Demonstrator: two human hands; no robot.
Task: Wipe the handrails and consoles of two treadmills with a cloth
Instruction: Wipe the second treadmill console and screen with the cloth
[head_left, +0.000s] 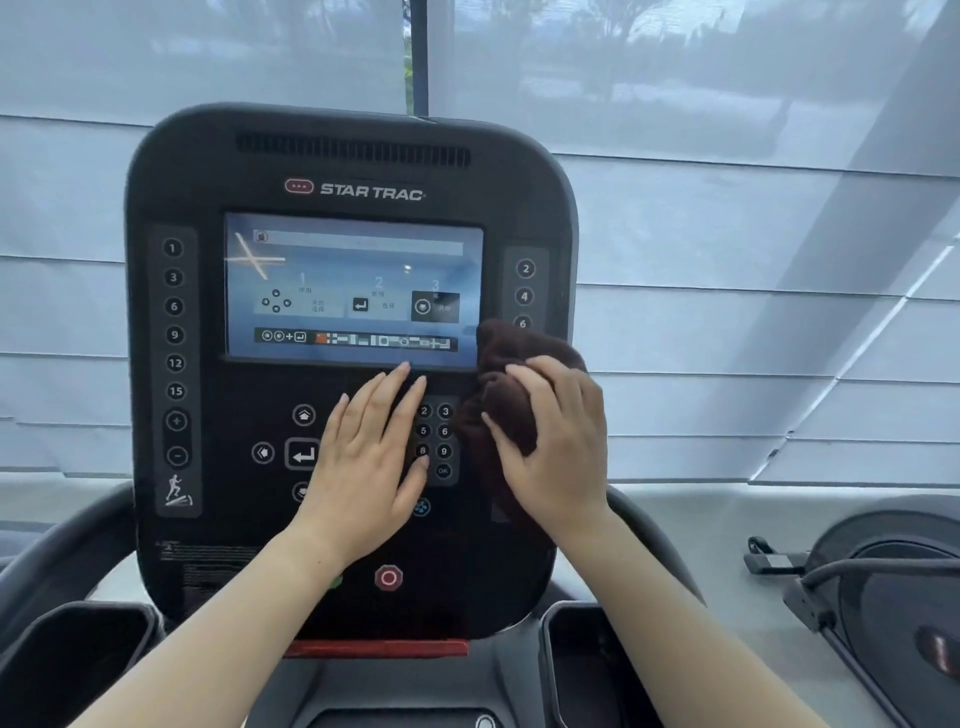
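Fingers (524, 374) of the right hand (558, 441) clutch the bunched cloth (506, 364) against the console (208, 171), right edge; left hand (363, 467) lies flat, fingers extended. Console wiping underway; next, sweep across the keypad (436, 441).

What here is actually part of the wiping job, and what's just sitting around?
Part of the job:
- dark brown cloth, bunched under the right hand
- treadmill console, with its screen and keypad
- left hand, flat on the console
- curved handrail

Just lying about:
- neighbouring exercise machine
- window blinds
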